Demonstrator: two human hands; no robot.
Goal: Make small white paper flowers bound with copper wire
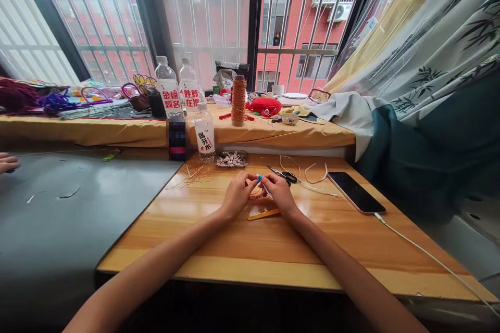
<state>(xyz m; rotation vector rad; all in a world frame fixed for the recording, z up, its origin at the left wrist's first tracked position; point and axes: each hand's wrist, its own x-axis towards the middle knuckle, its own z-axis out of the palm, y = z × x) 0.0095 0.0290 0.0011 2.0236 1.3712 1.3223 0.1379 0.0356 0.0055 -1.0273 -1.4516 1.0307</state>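
Observation:
My left hand and my right hand meet over the wooden table, fingertips pinched together. Spots of turquoise show at the fingertips; whether they are nails or a small piece is unclear. A thin white strip runs down from the pinch beside my right fingers. What my left fingers grip is too small to make out. Below the hands lies a loop of orange cord, partly hidden. A yellow ruler lies on the table under my right wrist. Black-handled scissors rest just beyond my right hand.
White cords and a phone with a charging cable lie to the right. Behind are a tray of small beads, a water bottle and an orange thread spool. Another person's hand shows at far left.

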